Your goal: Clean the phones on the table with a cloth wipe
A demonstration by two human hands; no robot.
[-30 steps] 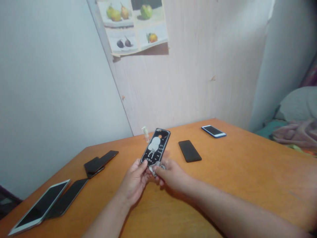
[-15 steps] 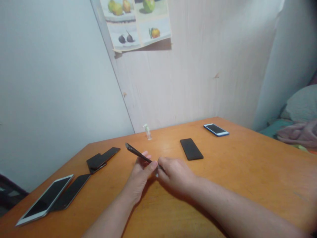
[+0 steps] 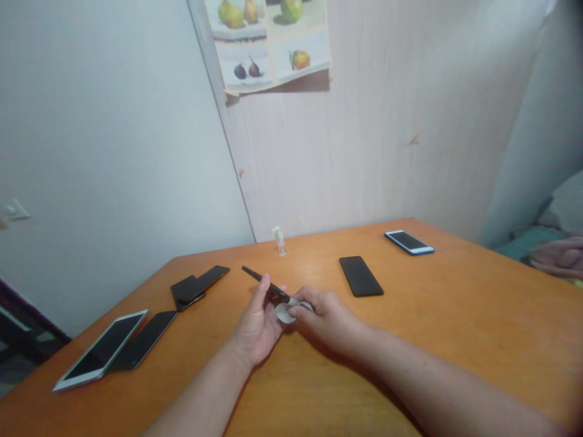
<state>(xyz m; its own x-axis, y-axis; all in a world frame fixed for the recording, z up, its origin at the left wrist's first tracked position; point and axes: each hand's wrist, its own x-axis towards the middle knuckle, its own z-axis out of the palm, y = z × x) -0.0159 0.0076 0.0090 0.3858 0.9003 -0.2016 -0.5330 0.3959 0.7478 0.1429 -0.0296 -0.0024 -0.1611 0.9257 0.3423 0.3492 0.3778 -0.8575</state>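
Phone [image 3: 276, 292], dark and seen edge-on, is held above the bench [image 3: 432, 340] on the near side of the pump bottle [image 3: 281, 243], its long axis slanting so that the far end points to the left of that bottle and the near end comes back to my right hand [image 3: 325, 312]. I have it between the thumb and fingers of my left hand [image 3: 259, 328], while the right fingers are closed on a pale piece [image 3: 285, 312] at its near end. Beyond them the clear bottle stands upright, its contents too small for me to tell.
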